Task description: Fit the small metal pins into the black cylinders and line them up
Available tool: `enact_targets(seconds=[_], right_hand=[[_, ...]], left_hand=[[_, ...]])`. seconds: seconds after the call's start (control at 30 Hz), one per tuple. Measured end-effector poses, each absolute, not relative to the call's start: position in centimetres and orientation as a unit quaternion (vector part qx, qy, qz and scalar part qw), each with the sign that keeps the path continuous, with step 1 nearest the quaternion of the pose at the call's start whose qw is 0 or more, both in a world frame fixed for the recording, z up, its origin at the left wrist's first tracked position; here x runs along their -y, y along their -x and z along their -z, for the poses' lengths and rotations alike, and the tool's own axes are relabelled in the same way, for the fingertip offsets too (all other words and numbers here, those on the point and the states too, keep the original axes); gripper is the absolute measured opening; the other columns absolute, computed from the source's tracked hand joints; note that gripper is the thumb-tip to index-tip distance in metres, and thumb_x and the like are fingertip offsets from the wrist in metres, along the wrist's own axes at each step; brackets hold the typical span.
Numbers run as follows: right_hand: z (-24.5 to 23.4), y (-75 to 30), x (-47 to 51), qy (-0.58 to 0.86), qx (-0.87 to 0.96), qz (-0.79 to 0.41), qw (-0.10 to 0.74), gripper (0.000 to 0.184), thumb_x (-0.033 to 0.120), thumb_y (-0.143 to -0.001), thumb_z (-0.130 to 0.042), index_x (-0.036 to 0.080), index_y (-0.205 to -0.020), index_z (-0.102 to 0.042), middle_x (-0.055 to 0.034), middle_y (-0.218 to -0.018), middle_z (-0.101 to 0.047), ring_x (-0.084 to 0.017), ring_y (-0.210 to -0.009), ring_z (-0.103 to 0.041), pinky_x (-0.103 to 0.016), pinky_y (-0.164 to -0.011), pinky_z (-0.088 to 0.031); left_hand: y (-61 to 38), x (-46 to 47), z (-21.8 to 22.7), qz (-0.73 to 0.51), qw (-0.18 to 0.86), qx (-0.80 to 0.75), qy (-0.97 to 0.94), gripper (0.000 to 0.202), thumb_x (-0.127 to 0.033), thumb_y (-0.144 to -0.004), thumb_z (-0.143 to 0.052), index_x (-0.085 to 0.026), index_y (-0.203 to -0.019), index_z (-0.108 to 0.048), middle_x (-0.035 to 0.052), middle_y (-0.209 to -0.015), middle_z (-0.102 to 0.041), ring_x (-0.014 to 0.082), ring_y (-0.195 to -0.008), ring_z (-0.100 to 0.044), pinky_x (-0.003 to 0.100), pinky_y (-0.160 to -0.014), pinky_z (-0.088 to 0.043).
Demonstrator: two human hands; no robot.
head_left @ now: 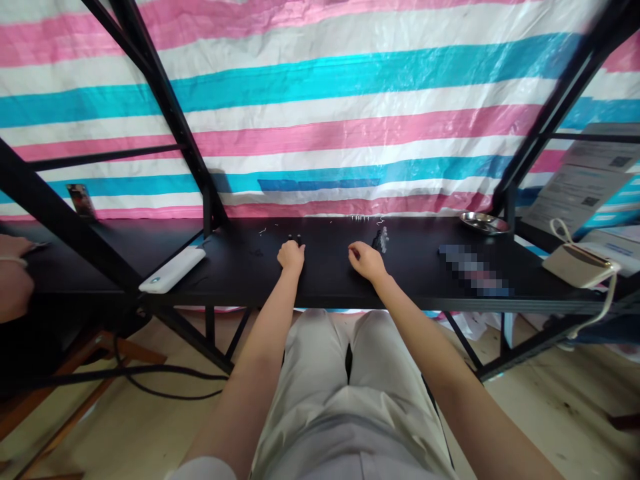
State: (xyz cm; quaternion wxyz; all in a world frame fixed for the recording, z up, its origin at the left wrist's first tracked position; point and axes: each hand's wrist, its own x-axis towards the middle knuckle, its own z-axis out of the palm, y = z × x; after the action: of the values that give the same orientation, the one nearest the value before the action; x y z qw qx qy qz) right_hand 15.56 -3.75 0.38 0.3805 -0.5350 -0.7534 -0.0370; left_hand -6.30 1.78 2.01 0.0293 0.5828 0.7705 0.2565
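Note:
My left hand [291, 256] rests closed over the black tabletop [325, 283]. A small black part [295, 238] with two pale tips pokes out past its fingers; its kind is too small to tell. To the right, my right hand [369, 261] is curled, thumb and fingertips together. Whatever those fingers hold, if anything, is hidden. Just beyond the right hand lies a small cluster of clear and black pieces [381, 240]. A row of tiny white pieces [360, 218] sits along the table's back edge, with a thin wavy white bit beside it.
A white power bank-like box [173, 270] lies left by the black frame post [170, 113]. At right are a round metal dish [484, 223], a pixelated flat item [473, 270] and a cream pouch [580, 263] with a strap. Another person's arm [15, 280] shows far left.

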Motion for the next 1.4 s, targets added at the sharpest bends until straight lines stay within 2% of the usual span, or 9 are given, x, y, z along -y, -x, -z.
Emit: enact_targets(seconds=[0.2, 0.4, 0.57, 0.67, 0.8, 0.97, 1.1, 1.23, 1.4], right_hand=[[-0.9, -16.3, 4.5, 0.543, 0.656, 0.107, 0.513, 0.021, 0.03, -0.085, -0.039, 0.018, -0.083, -0.055, -0.0039, -0.074, -0.055, -0.015, -0.073, -0.052, -0.026, -0.07, -0.04], [-0.7, -18.7, 3.8, 0.657, 0.464, 0.121, 0.582, 0.022, 0.023, -0.081, -0.035, 0.015, -0.093, -0.052, -0.008, -0.084, -0.054, -0.018, -0.082, -0.051, -0.032, -0.078, -0.039], [-0.3, -19.4, 3.3, 0.793, 0.38, 0.017, 0.476, 0.037, 0.021, -0.073, -0.044, 0.013, -0.108, -0.052, -0.0126, -0.103, -0.057, -0.026, -0.099, -0.048, -0.04, -0.083, -0.035], [-0.1, -19.2, 3.2, 0.826, 0.401, -0.006, 0.397, 0.039, 0.021, -0.071, -0.049, 0.011, -0.108, -0.056, -0.0158, -0.11, -0.054, -0.029, -0.104, -0.045, -0.042, -0.085, -0.032], [0.1, -19.4, 3.0, 0.837, 0.431, -0.013, 0.337, 0.036, 0.022, -0.072, -0.05, 0.012, -0.105, -0.061, -0.0156, -0.109, -0.054, -0.029, -0.105, -0.043, -0.042, -0.087, -0.03], [0.5, -19.9, 2.5, 0.836, 0.442, -0.016, 0.324, 0.034, 0.028, -0.072, -0.051, 0.016, -0.101, -0.064, -0.0133, -0.109, -0.054, -0.028, -0.104, -0.043, -0.042, -0.086, -0.03], [1.2, -20.1, 2.2, 0.809, 0.452, 0.014, 0.375, 0.028, 0.029, -0.071, -0.052, 0.015, -0.092, -0.065, -0.0155, -0.101, -0.056, -0.029, -0.098, -0.045, -0.045, -0.083, -0.031], [1.5, -20.3, 2.0, 0.797, 0.46, 0.023, 0.391, 0.02, 0.027, -0.072, -0.052, 0.015, -0.081, -0.065, -0.0164, -0.095, -0.057, -0.03, -0.094, -0.047, -0.047, -0.079, -0.032], [1.2, -19.9, 2.2, 0.79, 0.503, 0.023, 0.35, 0.019, 0.025, -0.079, -0.046, 0.016, -0.081, -0.063, -0.0159, -0.094, -0.058, -0.029, -0.093, -0.05, -0.044, -0.077, -0.034]], left_hand=[[6.2, -1.7, -2.2, -0.256, 0.035, -0.773, -0.579, 0.027, -0.04, -0.078, -0.058, -0.019, -0.09, -0.069, 0.0126, -0.095, -0.067, 0.026, -0.089, -0.063, 0.034, -0.074, -0.047], [6.4, -0.5, -2.7, -0.228, 0.019, -0.775, -0.589, 0.029, -0.043, -0.075, -0.06, -0.016, -0.083, -0.067, 0.0144, -0.09, -0.066, 0.028, -0.086, -0.063, 0.035, -0.07, -0.047], [4.4, 1.2, -3.0, -0.221, -0.026, -0.676, -0.703, 0.028, -0.043, -0.083, -0.049, -0.02, -0.087, -0.064, 0.0076, -0.081, -0.065, 0.0217, -0.082, -0.062, 0.03, -0.072, -0.044], [1.4, 2.1, -3.0, -0.232, -0.059, -0.569, -0.787, 0.027, -0.035, -0.087, -0.045, -0.022, -0.108, -0.056, 0.0068, -0.095, -0.063, 0.0188, -0.092, -0.057, 0.027, -0.074, -0.043], [-3.3, 2.3, -2.5, -0.188, -0.092, -0.446, -0.87, 0.048, -0.025, -0.087, -0.043, -0.025, -0.134, -0.034, 0.0073, -0.112, -0.055, 0.0198, -0.102, -0.05, 0.027, -0.074, -0.043], [-7.5, 0.3, -1.7, -0.143, -0.087, -0.431, -0.887, 0.057, -0.019, -0.089, -0.037, -0.028, -0.141, -0.018, 0.0081, -0.114, -0.052, 0.0208, -0.1, -0.048, 0.031, -0.076, -0.041], [-9.0, -0.9, -1.1, -0.159, -0.086, -0.435, -0.882, 0.048, -0.016, -0.088, -0.038, -0.025, -0.135, -0.034, 0.0099, -0.112, -0.052, 0.0218, -0.097, -0.05, 0.033, -0.075, -0.041], [-8.9, -0.7, -0.8, -0.229, -0.105, -0.441, -0.861, 0.023, -0.021, -0.088, -0.043, -0.015, -0.103, -0.059, 0.0109, -0.096, -0.058, 0.0223, -0.09, -0.051, 0.033, -0.072, -0.04], [-6.4, -0.4, -1.1, -0.32, -0.066, -0.427, -0.843, 0.018, -0.029, -0.086, -0.049, -0.019, -0.093, -0.062, 0.0062, -0.093, -0.06, 0.0183, -0.086, -0.052, 0.03, -0.072, -0.038]])
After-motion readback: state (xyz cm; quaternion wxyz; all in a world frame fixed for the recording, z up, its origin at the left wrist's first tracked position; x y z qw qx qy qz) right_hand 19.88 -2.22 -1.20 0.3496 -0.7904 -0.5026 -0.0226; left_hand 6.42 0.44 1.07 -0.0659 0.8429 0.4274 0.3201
